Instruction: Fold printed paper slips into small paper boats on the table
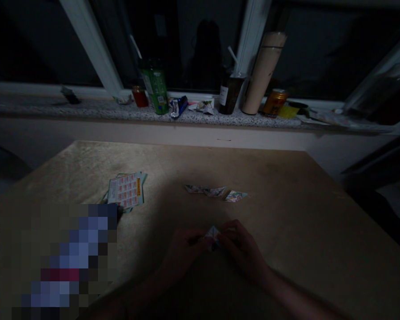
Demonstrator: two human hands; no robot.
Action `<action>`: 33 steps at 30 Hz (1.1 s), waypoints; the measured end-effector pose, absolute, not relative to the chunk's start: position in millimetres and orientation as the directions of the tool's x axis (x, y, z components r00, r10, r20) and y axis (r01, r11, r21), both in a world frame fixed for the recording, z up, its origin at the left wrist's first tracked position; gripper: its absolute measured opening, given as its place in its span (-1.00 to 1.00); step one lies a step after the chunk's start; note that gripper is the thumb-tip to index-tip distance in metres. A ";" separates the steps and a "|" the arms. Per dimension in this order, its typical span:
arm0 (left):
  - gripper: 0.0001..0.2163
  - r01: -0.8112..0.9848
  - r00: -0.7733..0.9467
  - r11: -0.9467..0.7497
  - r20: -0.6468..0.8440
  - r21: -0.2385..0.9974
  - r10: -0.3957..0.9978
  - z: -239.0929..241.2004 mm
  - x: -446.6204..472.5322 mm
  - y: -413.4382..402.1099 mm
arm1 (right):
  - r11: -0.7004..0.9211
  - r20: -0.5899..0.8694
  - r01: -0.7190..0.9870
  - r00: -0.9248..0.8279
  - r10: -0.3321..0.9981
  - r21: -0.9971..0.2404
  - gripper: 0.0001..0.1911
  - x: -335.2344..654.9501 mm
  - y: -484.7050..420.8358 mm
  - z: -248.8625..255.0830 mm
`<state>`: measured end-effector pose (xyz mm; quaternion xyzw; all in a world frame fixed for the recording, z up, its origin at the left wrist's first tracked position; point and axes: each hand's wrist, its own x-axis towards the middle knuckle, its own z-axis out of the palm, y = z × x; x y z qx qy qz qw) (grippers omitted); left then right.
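Between my two hands is a small piece of folded printed paper (213, 232), its pointed tip facing away from me. My left hand (186, 249) pinches its left side with thumb and fingers. On the other side, my right hand (240, 245) grips it the same way. The lower part of the fold is partly hidden by my fingers and dim light. Just beyond my hands, several folded paper pieces (216, 191) lie in a row on the table (273, 178), the rightmost one (236, 196) slightly apart.
A stack of printed paper sheets (125, 189) lies at left, beside a pixelated area. Along the granite windowsill (113, 113) stand a green cup (156, 89) with a straw, a dark drink cup (230, 94), a tall pink thermos (264, 73) and a gold can (275, 102).
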<state>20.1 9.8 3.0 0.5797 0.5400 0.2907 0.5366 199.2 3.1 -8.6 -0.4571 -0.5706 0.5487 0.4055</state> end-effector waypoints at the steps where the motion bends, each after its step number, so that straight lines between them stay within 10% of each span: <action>1: -0.70 0.312 0.246 0.158 -0.241 0.937 0.939 3.2 20.5 9.6 | -0.014 -0.034 0.081 -0.249 0.968 -0.997 -0.78 198.9 3.2 -9.3; 16: -0.70 0.377 0.203 0.170 -0.260 0.911 0.944 5.0 19.4 13.5 | 0.232 0.101 0.428 -0.306 0.947 -0.874 -0.73 203.4 4.9 -14.0; 33: -0.56 0.438 0.419 0.014 -0.218 0.899 0.881 5.9 14.1 13.8 | 0.186 0.045 0.284 -0.438 0.898 -0.941 -0.62 205.6 5.8 -12.9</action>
